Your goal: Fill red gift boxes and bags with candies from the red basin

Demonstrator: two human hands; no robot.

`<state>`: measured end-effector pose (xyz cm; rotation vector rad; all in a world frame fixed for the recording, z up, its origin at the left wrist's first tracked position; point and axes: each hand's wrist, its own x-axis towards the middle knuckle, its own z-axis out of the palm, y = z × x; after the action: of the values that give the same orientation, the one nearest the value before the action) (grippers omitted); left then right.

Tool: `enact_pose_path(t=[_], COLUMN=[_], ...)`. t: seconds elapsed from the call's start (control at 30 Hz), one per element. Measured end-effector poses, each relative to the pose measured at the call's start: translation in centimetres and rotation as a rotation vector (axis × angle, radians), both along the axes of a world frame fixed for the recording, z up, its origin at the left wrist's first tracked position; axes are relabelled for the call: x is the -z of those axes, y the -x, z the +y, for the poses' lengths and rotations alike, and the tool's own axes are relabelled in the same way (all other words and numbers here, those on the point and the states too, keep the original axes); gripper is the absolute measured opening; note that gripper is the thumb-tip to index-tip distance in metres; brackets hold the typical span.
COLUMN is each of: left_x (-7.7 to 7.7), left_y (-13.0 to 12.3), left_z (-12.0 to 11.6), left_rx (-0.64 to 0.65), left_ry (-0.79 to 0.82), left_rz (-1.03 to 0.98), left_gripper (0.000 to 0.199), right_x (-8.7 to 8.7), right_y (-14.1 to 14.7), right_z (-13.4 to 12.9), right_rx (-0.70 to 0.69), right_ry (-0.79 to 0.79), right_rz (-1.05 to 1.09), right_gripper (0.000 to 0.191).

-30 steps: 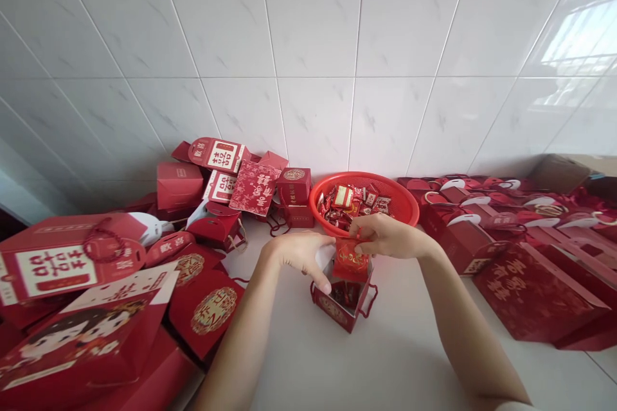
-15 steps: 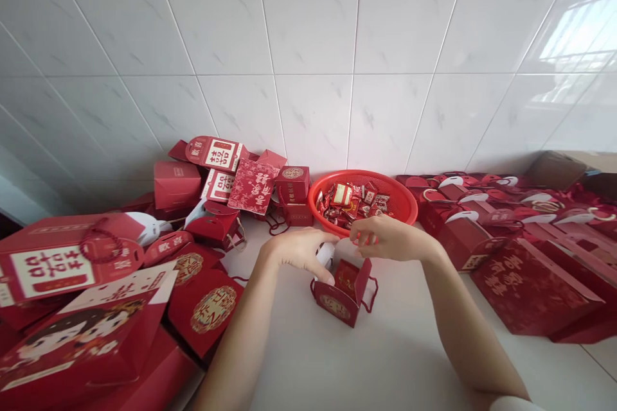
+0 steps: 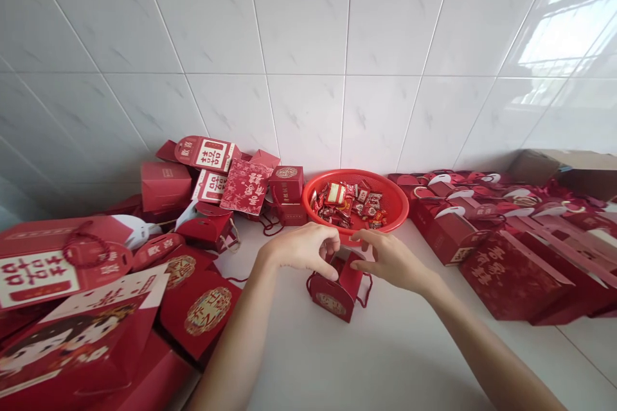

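Note:
A small red box [image 3: 331,298] with a round gold emblem and rope handles stands on the white table in front of me, its top partly covered by my hands. My left hand [image 3: 308,249] curves over its left side, thumb at the upper edge and fingers bent. At the right side, my right hand [image 3: 385,258] has thumb and fingers apart around the raised flap. Just behind is a red plastic basket [image 3: 398,205] holding wrapped sweets [image 3: 344,205].
Red boxes and bags [image 3: 207,311] are heaped on the left. Rows of red boxes [image 3: 446,234] and larger bags [image 3: 511,273] stand at right. A cardboard box [image 3: 554,164] sits at the back right, and a tiled wall [image 3: 308,115] rises behind.
My right hand has come down from above the basket's front edge to the box's right flap, which is now more upright. My left hand stays at the box. The view has shifted slightly right.

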<state>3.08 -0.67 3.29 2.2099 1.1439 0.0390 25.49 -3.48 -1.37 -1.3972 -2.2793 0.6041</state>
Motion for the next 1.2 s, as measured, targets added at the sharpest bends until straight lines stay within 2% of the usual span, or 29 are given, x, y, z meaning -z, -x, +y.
enact_pose_path(t=[0.13,0.23,0.33,0.43,0.53,0.63,0.7,0.77,0.87,0.97,1.07,1.2], left_x=[0.2,0.3,0.7,1.4,2.0,2.2,2.2,2.2,2.4,2.7,2.7,2.6], left_y=[-0.5,-0.4,0.0,0.2,0.2,0.0,-0.1,-0.3,-0.5,-0.5,-0.4,-0.3], left_z=[-0.1,0.0,0.6,1.2,1.5,1.6,1.7,1.9,2.3,2.7,2.7,2.5], left_rx=[0.087,0.125,0.093,0.011,-0.087,-0.089,-0.033,0.042,0.100,0.099,0.069,0.034], left_ry=[-0.016,0.049,0.096,0.044,-0.017,-0.044,-0.052,-0.035,0.040,0.103,0.117,0.094], left_rz=[0.021,0.029,0.030,0.077,0.162,0.158,0.138,0.137,0.139,0.114,0.114,0.120], left_gripper=[0.037,0.038,0.039,0.031,0.037,0.043,0.043,0.039,0.034,0.035,0.037,0.038], right_x=[2.2,3.9,5.3,6.2,6.5,6.4,6.4,6.5,7.0,7.5,7.3,6.2], right_y=[0.9,1.1,0.7,0.2,0.0,0.0,-0.1,-0.3,-1.1,-1.7,-2.0,-2.3], right_z=[-0.1,-0.1,-0.2,-0.4,-0.5,-0.5,-0.3,0.1,0.9,1.4,1.4,0.9], right_rx=[0.106,0.122,0.029,-0.086,-0.114,-0.118,-0.073,0.033,0.150,0.069,-0.061,-0.147], right_ry=[-0.061,-0.123,-0.193,-0.235,-0.251,-0.235,-0.193,-0.144,-0.022,0.203,0.436,0.641], right_rz=[-0.009,0.081,0.245,0.370,0.399,0.410,0.446,0.462,0.383,0.319,0.373,0.561], right_gripper=[0.027,0.027,0.019,0.022,0.027,0.032,0.035,0.042,0.056,0.067,0.070,0.052])
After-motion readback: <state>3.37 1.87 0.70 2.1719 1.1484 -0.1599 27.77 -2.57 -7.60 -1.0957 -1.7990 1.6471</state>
